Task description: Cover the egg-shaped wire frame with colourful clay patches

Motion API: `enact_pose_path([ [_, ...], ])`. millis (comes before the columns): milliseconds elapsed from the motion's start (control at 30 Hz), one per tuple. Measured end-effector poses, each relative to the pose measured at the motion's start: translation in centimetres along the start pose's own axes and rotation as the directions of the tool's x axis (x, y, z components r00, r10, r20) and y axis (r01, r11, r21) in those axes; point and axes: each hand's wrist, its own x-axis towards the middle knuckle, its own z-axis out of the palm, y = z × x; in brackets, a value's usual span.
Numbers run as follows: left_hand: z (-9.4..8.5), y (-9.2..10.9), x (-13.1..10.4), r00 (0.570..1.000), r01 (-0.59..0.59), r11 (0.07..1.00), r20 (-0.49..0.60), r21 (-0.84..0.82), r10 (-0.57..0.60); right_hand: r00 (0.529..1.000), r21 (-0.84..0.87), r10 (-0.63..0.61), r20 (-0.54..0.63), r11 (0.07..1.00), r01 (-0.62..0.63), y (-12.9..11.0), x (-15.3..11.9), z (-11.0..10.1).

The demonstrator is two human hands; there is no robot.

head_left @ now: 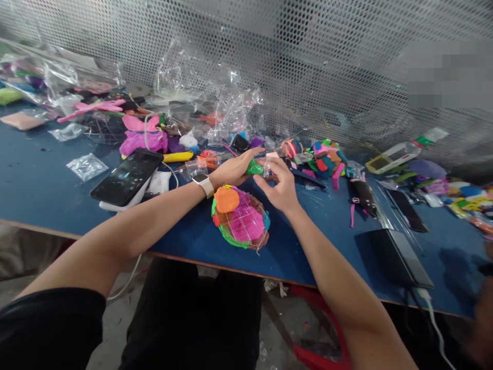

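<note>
Between my hands is a lump of green modelling clay (254, 167), with clear plastic film showing at its right side. My left hand (235, 167), a watch on its wrist, curls around the left side of the clay. From the right, my right hand (282, 186) pinches the film and clay with thumb and fingers. Just below them on the blue table lies a rounded wire-mesh piece (246, 222) covered with patches of magenta, orange, green and brown clay. The palm side of my left hand is hidden.
A smartphone (127, 176) rests at the left on a white object. Crumpled clear plastic (231, 115) and clay pieces crowd the back, against a perforated metal panel (308, 61). To the right are a multicoloured clay model (327, 158), a bottle (400, 154) and a black power bank (400, 257) with cables.
</note>
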Motion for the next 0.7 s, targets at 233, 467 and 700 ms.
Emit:
enact_pose_path([
  [233,0.0,-0.1,0.0,1.0,0.007,0.999,-0.008,0.045,-0.007,0.997,-0.014,-0.004,0.083,1.0,0.006,0.8,-0.1,0.1],
  [467,0.1,0.2,-0.4,0.998,0.044,0.992,0.047,0.121,-0.05,0.994,0.04,0.007,0.108,0.999,-0.012,1.0,0.0,-0.1],
  [700,-0.1,0.3,-0.4,1.0,0.019,0.991,-0.003,0.129,-0.019,0.996,0.025,0.007,0.091,1.0,-0.009,0.3,0.0,0.0],
])
